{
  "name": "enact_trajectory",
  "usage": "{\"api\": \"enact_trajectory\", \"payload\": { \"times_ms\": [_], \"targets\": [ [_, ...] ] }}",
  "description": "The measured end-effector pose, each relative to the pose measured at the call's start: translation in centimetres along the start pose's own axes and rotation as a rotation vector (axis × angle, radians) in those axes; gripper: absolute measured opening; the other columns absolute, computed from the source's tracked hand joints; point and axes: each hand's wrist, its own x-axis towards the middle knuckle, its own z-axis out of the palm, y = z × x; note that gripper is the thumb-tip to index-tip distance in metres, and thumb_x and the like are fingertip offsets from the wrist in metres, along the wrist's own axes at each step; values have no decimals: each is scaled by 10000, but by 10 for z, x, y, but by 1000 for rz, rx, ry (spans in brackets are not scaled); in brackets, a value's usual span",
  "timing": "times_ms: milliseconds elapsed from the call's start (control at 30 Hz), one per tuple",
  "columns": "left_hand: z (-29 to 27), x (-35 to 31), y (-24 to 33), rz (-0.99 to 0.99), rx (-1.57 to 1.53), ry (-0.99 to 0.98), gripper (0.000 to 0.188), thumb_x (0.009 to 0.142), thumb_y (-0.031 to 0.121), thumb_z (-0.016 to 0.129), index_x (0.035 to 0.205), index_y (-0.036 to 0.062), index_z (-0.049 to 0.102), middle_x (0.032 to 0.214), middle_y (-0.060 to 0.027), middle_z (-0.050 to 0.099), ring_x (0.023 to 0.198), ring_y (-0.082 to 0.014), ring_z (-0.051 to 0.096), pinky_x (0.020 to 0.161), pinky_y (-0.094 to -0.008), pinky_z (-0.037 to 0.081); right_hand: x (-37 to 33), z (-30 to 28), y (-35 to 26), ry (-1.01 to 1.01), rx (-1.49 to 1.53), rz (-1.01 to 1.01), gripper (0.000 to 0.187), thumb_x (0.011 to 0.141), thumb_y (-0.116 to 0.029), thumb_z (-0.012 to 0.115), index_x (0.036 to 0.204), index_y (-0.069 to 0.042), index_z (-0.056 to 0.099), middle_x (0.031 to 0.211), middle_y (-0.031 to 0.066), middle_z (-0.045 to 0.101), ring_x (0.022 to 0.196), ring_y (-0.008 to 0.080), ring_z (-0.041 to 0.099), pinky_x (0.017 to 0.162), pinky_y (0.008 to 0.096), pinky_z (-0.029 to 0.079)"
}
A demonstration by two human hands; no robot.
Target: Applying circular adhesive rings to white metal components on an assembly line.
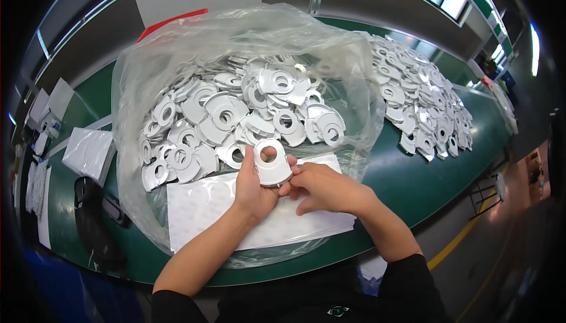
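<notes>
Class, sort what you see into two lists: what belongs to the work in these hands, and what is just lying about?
Seems part of the work:
- white part in the left hand, right hand at its edge
- similar parts in the clear bag
- right-hand heap

Seems just lying about:
- wrapped white package
- black item
- red strip

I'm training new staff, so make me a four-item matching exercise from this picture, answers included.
1. Left hand
2. Paper
3. Table
4. Bag

A. Green, with a shiny top
B. Clear, spread open around a pile of white parts
C. Holding a single part with a round hole
D. White, lying flat beneath the hands

Right pairs: 1-C, 2-D, 3-A, 4-B
</notes>
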Motion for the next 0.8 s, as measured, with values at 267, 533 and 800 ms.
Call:
{"api": "enact_trajectory", "payload": {
  "times_ms": [267, 533, 800],
  "targets": [
    [2, 4, 3, 23, 113, -77, 482, 969, 530, 243, 1063, 126, 488, 1105, -181, 573, 991, -270, 562, 722, -318, 452, -18, -16, 1, -50, 161, -132, 163, 737, -147, 707, 791, -39, 598, 807, 87, 585, 745, 232, 580, 692, 322, 471],
    [9, 4, -3, -32, 337, -19, 625, 961, 561, 164, 1197, 65, 461, 1065, -166, 588, 938, -249, 587, 695, -321, 454, -3, -13, 17, 490, 897, -162, 87, 885, -94, 594, 875, -11, 570, 852, 4, 571, 755, 66, 537, 658, 232, 443],
    [6, 2, -4, 6, 407, -35, 595, 957, 573, 142, 1096, 105, 483, 987, -92, 585, 858, -209, 588, 612, -302, 436, 22, 19, 21, 586, 893, -28, 109, 924, -131, 555, 913, -26, 527, 886, -1, 515, 653, 55, 492, 578, 200, 429]
  ]
}}
